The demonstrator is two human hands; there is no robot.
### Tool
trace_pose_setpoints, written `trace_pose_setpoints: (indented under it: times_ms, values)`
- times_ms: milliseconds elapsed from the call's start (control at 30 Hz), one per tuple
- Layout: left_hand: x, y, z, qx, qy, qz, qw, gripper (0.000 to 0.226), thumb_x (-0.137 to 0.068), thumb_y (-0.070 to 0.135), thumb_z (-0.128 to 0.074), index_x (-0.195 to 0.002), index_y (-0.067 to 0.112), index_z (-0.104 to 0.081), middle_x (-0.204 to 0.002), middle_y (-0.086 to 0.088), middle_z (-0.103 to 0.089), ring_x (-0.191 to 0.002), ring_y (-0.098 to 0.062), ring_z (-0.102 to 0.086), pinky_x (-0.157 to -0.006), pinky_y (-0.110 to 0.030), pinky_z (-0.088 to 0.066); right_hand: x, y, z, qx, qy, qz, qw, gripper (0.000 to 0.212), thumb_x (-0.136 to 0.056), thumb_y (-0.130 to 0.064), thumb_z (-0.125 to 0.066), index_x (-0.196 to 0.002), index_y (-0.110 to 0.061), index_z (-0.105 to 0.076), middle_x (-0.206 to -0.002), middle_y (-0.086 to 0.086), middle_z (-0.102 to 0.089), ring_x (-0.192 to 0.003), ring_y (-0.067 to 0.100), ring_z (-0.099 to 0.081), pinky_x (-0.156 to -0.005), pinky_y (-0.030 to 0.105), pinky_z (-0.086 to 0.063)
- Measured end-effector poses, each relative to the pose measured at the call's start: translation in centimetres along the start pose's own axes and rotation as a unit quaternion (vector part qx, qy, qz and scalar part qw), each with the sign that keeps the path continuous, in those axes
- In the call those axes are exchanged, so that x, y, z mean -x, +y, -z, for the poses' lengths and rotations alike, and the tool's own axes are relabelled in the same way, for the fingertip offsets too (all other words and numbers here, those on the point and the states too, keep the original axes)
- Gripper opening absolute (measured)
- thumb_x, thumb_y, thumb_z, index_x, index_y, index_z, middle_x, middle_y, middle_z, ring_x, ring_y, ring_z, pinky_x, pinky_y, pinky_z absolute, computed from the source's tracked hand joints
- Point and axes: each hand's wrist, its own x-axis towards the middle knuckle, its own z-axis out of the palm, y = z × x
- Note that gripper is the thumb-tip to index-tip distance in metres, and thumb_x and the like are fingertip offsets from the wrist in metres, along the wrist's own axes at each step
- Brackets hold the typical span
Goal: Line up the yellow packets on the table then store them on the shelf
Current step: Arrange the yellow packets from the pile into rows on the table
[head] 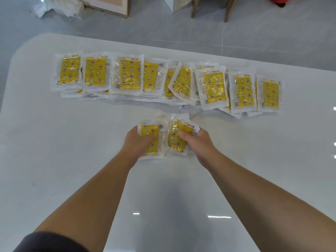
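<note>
A long row of yellow packets runs left to right across the far half of the white counter. Each is a clear wrapper with a yellow insert printed with stars and moons. The row is loose rather than neat: the packets overlap their neighbours, more lie underneath along the near edge, and one tilted packet near the middle leans to the right across those beside it.

Nearer the person, just in front of the row's middle and apart from it, both hands hold packets side by side. The left hand grips the left bundle with its thumb across the yellow face and its fingers curled round the left edge. The right hand grips the right bundle the same way, thumb on top and fingers wrapped round the right edge. The two bundles touch or nearly touch along their inner edges, and the right one is tilted slightly. Each seems to be several packets thick (white edges show below the top one), though the count cannot be told. Whether they rest on the counter or are raised just off it is unclear.

Beyond the counter lie a grey tiled floor, wooden furniture legs and crumpled white plastic.
</note>
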Motion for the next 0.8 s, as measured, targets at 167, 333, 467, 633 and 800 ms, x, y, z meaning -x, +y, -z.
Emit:
trace_pose_setpoints:
  times_ms: [167,333,467,633,800]
  values:
    - [1.2,-0.5,1.4,0.01,-0.042,-0.011,0.999,0.019,-0.085,0.01,-0.065,-0.103,0.017,-0.065,-0.097,-0.01,-0.073,-0.09,-0.028,-0.071,-0.082,-0.048,-0.057,0.5,0.4,-0.1,-0.021,-0.061,-0.033,0.997,0.03,-0.086,-0.022,-0.072,-0.115,-0.021,-0.065,-0.109,0.001,-0.073,-0.104,0.021,-0.068,-0.1,0.046,-0.049]
    - [2.3,1.5,4.1,0.035,-0.05,-0.015,0.998,0.021,-0.087,0.009,-0.065,-0.107,0.016,-0.064,-0.1,-0.011,-0.072,-0.091,-0.028,-0.071,-0.083,-0.046,-0.057,1.7,-2.1,-0.3,-0.071,-0.089,-0.026,0.993,0.027,-0.087,-0.016,-0.069,-0.114,-0.016,-0.065,-0.112,0.005,-0.072,-0.107,0.022,-0.067,-0.104,0.045,-0.046]
    - [1.4,5.8,5.9,0.084,-0.034,-0.039,0.995,0.023,-0.086,0.008,-0.067,-0.107,0.018,-0.064,-0.1,-0.009,-0.072,-0.092,-0.026,-0.07,-0.082,-0.044,-0.057,1.3,-7.3,-1.4,-0.117,-0.108,0.024,0.987,0.031,-0.09,-0.009,-0.062,-0.121,-0.011,-0.061,-0.117,0.007,-0.07,-0.108,0.022,-0.067,-0.096,0.04,-0.052]
    - [-1.8,11.9,6.9,0.1,-0.012,-0.077,0.992,0.026,-0.087,0.008,-0.067,-0.112,0.013,-0.063,-0.095,-0.006,-0.071,-0.081,-0.019,-0.07,-0.072,-0.034,-0.058,-1.4,-13.4,-2.6,-0.112,-0.055,0.039,0.991,0.037,-0.087,-0.01,-0.069,-0.121,0.0,-0.058,-0.111,0.014,-0.071,-0.1,0.027,-0.069,-0.09,0.041,-0.055]
    - [-5.6,14.8,6.4,0.039,0.036,-0.071,0.996,0.016,-0.084,0.01,-0.068,-0.098,0.013,-0.061,-0.091,-0.006,-0.067,-0.079,-0.02,-0.065,-0.076,-0.034,-0.054,-5.1,-15.6,-3.9,-0.033,0.037,0.031,0.998,0.046,-0.069,-0.032,-0.082,-0.102,-0.014,-0.056,-0.106,0.009,-0.07,-0.097,0.029,-0.068,-0.091,0.051,-0.053]
